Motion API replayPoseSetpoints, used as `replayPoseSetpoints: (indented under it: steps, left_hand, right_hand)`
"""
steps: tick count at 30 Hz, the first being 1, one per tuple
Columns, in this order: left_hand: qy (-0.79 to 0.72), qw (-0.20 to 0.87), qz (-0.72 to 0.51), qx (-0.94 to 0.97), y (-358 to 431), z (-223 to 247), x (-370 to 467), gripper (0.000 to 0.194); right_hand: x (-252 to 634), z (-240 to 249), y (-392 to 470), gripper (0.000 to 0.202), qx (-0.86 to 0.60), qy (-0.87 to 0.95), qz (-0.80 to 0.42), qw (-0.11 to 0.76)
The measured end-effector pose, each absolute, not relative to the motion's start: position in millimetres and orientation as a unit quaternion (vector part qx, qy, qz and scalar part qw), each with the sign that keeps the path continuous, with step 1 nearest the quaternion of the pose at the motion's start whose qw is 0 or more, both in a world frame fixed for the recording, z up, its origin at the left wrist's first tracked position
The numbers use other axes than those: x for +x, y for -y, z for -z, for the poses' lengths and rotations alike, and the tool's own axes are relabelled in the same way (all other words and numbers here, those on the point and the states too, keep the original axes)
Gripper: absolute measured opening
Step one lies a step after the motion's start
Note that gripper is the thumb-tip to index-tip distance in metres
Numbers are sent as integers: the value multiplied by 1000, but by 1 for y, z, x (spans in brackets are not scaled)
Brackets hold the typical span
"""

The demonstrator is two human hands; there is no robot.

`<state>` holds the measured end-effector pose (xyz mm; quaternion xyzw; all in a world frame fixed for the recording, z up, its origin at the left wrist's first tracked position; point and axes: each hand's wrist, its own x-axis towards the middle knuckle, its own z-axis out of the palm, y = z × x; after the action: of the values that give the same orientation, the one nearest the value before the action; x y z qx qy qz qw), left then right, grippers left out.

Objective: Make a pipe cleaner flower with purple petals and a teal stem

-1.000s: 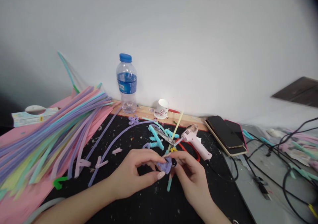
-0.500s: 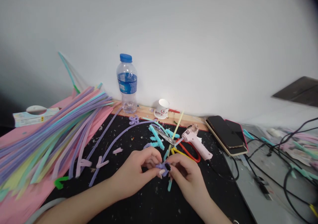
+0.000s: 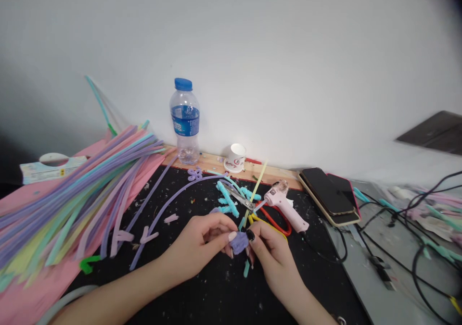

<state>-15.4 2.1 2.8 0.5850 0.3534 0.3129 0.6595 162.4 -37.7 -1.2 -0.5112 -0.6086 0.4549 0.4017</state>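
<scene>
Between both hands sits a small bent piece of purple pipe cleaner (image 3: 238, 243). My left hand (image 3: 207, 241) pinches its left side between thumb and fingers. On its right edge, my right hand (image 3: 269, 245) closes thumb and forefinger; a dark nail shows there. Just beyond the hands lie scissors (image 3: 277, 217) with red and yellow handles, and a pink glue gun (image 3: 287, 205) rests to their right. Twisted turquoise pipe cleaner pieces (image 3: 227, 199) are close to the scissor blades. A pipe cleaner flower shape (image 3: 195, 173) in purple lies farther back.
At left, a large bundle of coloured pipe cleaners (image 3: 90, 185) covers pink paper (image 3: 46, 296). A water bottle (image 3: 185, 123) and paper cup (image 3: 235, 158) stand against the wall. Right of the black mat (image 3: 202, 296) are phones (image 3: 327, 190) and tangled black cables (image 3: 382, 229).
The purple piece has turned and now shows more of its face between the fingertips. My right fingers have shifted slightly right, to its edge; the left hand still grips it.
</scene>
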Motion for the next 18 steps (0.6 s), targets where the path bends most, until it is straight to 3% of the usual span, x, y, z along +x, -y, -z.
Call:
replayPoseSetpoints:
  steps: [7, 11, 15, 18]
  left_hand:
    - [-300, 759, -292, 499, -4, -3, -12, 11]
    - [-287, 815, -277, 420, -4, 0, -12, 13]
    - [-255, 846, -243, 399, -2, 4, -11, 14]
    - [-249, 834, -238, 431, 1, 5, -11, 15]
  right_hand:
    - [165, -2, 38, 6, -473, 664, -440, 378]
    - [165, -2, 41, 12, -440, 697, -413, 388]
    - [164, -4, 41, 4, -460, 717, -351, 389]
    - [164, -5, 40, 17, -500, 699, -332, 389]
